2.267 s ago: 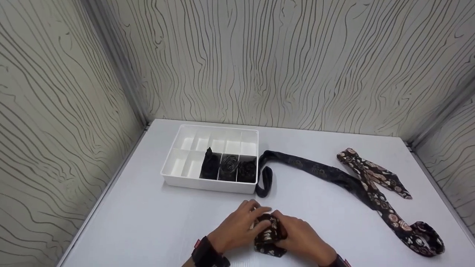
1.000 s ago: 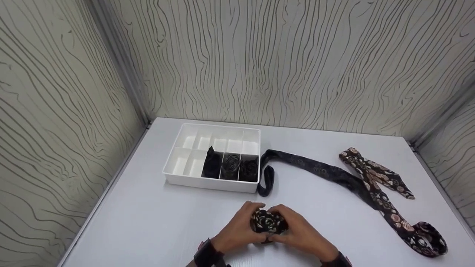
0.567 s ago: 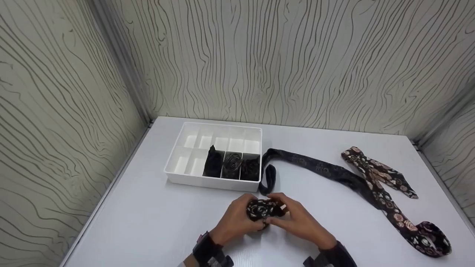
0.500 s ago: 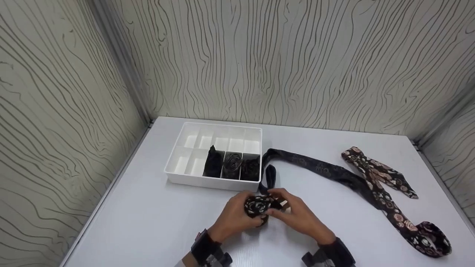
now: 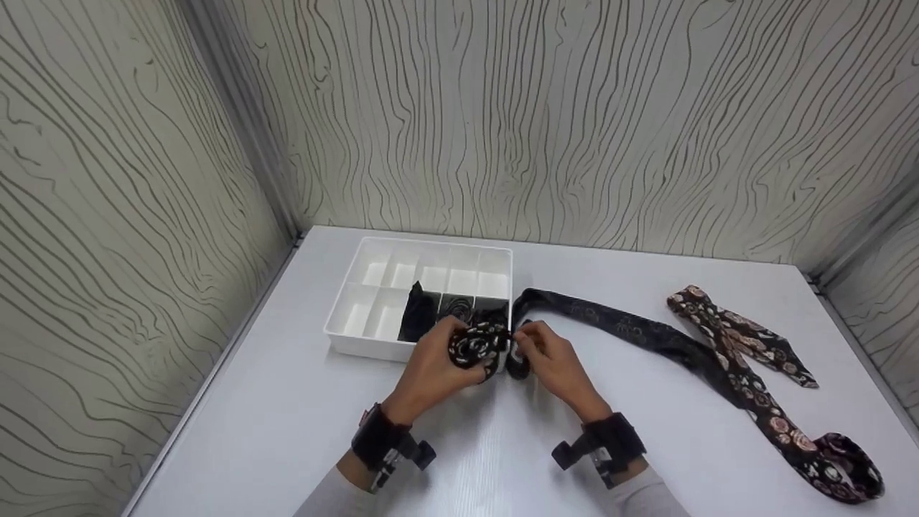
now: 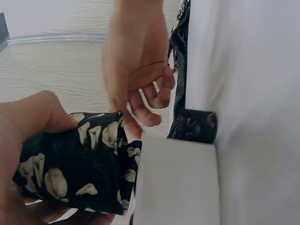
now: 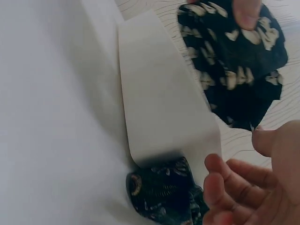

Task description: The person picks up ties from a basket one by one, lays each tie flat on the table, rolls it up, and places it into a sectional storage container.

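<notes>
Head view: above the near right corner of a white plastic tray with 10 compartments (image 5: 367, 346), the left hand (image 5: 427, 365) grasps a rolled black-and-cream floral fabric tie (image 5: 474, 346). The right hand (image 5: 551, 359) is at the roll's loose end. On the white bench (image 5: 287, 438), a long dark patterned fabric tie (image 5: 632, 329) lies beside the tray.

Left wrist view: the left thumb presses the roll's edge — the tray's wall just beside it.

Right wrist view: the right grip is slack — thumb touching the loose tip, other fingers apart from it.
</notes>
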The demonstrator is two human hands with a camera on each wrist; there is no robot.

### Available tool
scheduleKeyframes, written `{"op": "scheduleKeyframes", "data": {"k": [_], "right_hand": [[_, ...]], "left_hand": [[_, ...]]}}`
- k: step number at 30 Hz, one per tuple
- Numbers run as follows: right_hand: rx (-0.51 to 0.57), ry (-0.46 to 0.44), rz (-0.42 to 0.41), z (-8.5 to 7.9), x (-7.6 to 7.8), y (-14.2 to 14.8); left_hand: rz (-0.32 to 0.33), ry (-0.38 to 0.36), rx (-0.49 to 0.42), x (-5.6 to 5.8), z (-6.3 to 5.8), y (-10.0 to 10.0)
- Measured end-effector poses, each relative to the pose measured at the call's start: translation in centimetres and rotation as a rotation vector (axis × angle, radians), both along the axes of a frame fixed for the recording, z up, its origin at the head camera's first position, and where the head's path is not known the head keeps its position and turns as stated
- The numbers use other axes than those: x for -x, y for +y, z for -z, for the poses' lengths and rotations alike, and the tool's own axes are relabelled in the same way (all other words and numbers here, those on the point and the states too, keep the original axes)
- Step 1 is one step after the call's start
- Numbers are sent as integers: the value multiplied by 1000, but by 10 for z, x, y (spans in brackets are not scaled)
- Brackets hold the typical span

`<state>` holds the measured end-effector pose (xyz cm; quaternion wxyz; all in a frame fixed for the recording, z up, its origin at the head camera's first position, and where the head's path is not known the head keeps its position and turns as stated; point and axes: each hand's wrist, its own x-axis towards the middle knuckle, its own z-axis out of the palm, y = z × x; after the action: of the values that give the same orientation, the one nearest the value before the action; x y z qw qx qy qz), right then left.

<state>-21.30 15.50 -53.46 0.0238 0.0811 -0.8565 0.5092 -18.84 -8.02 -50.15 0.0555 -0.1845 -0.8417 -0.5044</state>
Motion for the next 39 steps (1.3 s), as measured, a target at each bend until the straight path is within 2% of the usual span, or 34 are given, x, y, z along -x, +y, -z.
{"op": "scheduleKeyframes", "data": {"k": [5, 12, 19, 27, 30, 35, 36, 39], "right_hand": [[-34, -7, 4, 3, 10, -9], [-57, -16, 31, 7, 17, -12], [-36, -27, 17, 8, 17, -14], [-30, -43, 21, 9, 18, -17], [-33, -57, 15, 8, 18, -18], [-30, -70, 12, 8, 19, -18], [-29, -69, 14, 8, 19, -18], [-24, -72, 15, 9, 20, -17]], "left_hand": [[-47, 40, -14, 24, -10, -6], [-145, -30, -6, 71, -18, -12], [-247, 2, -9, 112, -19, -20], [-311, -16, -52, 147, -12, -25], [-342, -25, -59, 156, -8, -27], [-376, -57, -46, 164, -1, -30], [-376, -54, -43, 166, 1, -30], [-384, -34, -27, 182, 17, -34]]}}
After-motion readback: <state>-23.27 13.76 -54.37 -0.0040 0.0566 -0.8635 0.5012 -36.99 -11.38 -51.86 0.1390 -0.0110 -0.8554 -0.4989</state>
